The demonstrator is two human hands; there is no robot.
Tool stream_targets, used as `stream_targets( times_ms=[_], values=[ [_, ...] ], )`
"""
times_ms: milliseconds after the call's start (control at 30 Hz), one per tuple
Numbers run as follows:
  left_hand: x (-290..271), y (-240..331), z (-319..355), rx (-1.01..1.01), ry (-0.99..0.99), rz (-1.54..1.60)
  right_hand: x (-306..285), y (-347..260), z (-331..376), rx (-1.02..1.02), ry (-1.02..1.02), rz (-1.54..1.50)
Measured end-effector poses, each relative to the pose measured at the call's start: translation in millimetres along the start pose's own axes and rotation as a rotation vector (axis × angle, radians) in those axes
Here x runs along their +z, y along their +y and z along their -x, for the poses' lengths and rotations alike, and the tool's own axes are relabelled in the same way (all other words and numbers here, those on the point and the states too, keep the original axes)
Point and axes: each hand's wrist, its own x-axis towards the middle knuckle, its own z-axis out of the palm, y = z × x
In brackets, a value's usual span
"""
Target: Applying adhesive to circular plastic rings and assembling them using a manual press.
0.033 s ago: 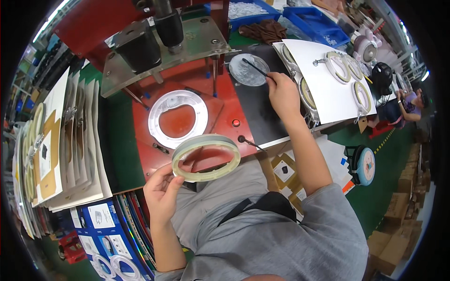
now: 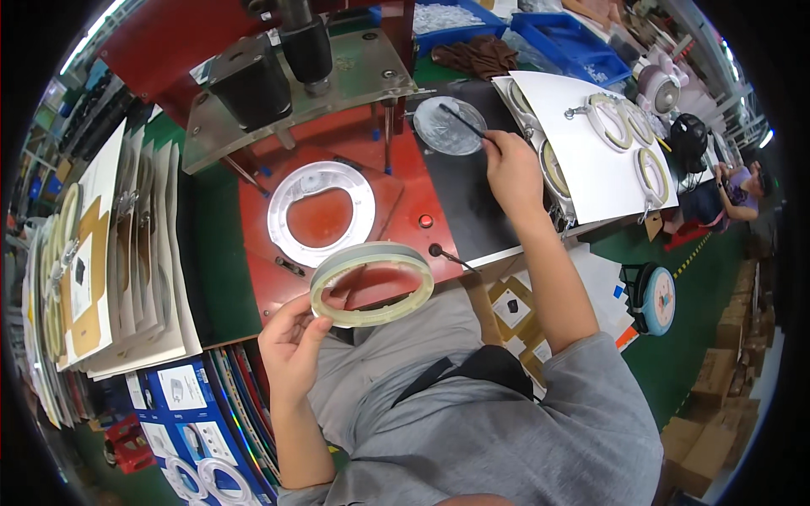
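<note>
My left hand (image 2: 291, 341) pinches the lower left rim of a pale yellow-green ring (image 2: 375, 318) with a grey outer band. The ring is held tilted above my lap, by the front edge of the red machine base (image 2: 405, 198). In my right hand (image 2: 513, 169) is a thin black stick (image 2: 466, 123), gripped between thumb and fingers. Its far end rests over a shallow round dish (image 2: 432, 133) smeared with a whitish substance; whether it has bristles cannot be made out. A white flat ring (image 2: 363, 211) lies on the red base beyond the held ring.
A clear plate (image 2: 337, 76) with black blocks stands over the red base, which carries a red button (image 2: 426, 221). White boards (image 2: 582, 160) with rings stand at right, more boards (image 2: 110, 278) at left. Blue trays (image 2: 569, 46) lie behind; a person (image 2: 741, 190) sits far right.
</note>
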Motion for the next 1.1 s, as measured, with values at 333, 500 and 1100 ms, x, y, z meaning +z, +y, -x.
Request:
stream_targets(
  times_ms=[333, 500, 1100],
  values=[
    [-4, 10, 6, 0.048, 0.070, -0.043, -45, -13, 16, -0.042, -0.011, -0.069],
    [1, 72, -7, 0.408, 0.009, -0.396, -108, -38, 23, 0.493, -0.344, -0.828],
    [14, 81, -35, 0.771, -0.084, -0.523, -161, -104, 16, -0.222, -0.578, -0.776]
  ],
)
